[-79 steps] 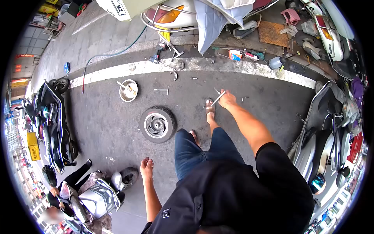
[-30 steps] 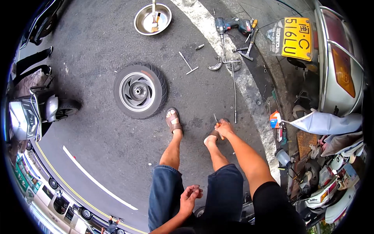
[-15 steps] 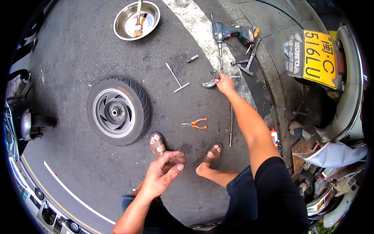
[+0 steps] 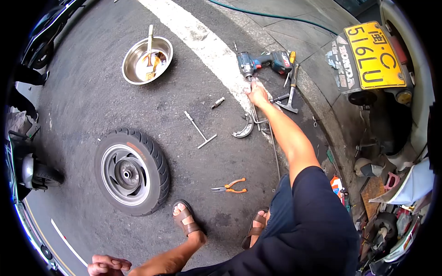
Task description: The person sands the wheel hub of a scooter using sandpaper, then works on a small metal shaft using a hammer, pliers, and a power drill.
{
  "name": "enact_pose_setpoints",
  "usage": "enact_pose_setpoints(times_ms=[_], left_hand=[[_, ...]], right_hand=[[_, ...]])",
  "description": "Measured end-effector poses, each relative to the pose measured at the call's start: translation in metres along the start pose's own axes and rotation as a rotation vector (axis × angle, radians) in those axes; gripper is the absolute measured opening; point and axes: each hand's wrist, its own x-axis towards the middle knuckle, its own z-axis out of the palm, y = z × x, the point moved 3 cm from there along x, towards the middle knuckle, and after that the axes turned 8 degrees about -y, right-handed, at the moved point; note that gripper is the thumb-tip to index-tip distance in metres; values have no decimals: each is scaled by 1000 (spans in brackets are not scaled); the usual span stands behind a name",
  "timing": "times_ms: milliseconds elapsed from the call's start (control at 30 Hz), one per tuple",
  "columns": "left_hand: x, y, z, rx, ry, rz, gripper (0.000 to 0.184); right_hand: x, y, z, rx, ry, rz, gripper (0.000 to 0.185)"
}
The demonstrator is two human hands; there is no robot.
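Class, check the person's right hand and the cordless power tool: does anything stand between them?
Nothing visible does. The right hand is right at the nose of the power tool; whether they touch is unclear. The hammer lies to one side, and the curved metal part lies lower in the view.

Dark asphalt (image 4: pixel 184 92) adjoins the white stripe (image 4: pixel 193 34); stone kerb (image 4: pixel 318 105) and grey paving (image 4: pixel 294 39) lie beyond it, under daylight.

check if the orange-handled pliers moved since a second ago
Yes: the pliers went down, from the right hand onto the asphalt, right of the wheel.
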Motion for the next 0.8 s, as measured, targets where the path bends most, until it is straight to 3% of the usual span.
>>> enact_pose_setpoints(times_ms=[100, 200, 233, 267, 300, 333, 433, 500, 600, 633, 667, 733, 767, 800], left_hand=[[-10, 8, -5, 388, 34, 127, 38], [-9, -7, -6, 330, 79, -134, 39], [-15, -13, -10, 262, 87, -126, 40], [-23, -19, -15, 197, 98, -116, 40], [-28, -18, -9, 192, 115, -59, 42], [-40, -18, -16, 237, 112, -6, 44], [-56, -18, -20, 423, 207, 57, 41], [-47, -17, -11, 586, 213, -7, 36], [-41, -22, -10, 773, 317, -164, 32], [-49, -23, -18, 802, 319, -117, 32], [-55, -23, -23, 832, 319, -78, 33], [-61, -20, -24, 863, 315, 69, 38], [-67, -21, -48, 790, 373, -65, 33], [-87, -27, -63, 805, 370, -88, 33]], right_hand=[[-64, 21, 26, 43, -192, -267, 49], [-94, 37, 4, 32, -163, -367, 42], [-81, 47, -8, 70, -122, -215, 36], [-67, 57, -21, 172, 93, -177, 33], [-43, 69, -35, 76, 253, -177, 30], [-24, 73, -46, 35, 308, -124, 31], [18, 46, -85, -156, 549, -243, 45], [45, 29, -95, -372, 511, -340, 44], [88, 27, -92, -329, 314, -395, 34], [77, 10, -105, -331, 190, -293, 28], [80, 13, -97, -272, 267, -247, 23], [72, 21, -71, -74, 181, -29, 29], [74, 36, -45, -39, 229, -170, 39], [77, 42, -23, -202, 372, -229, 47]])
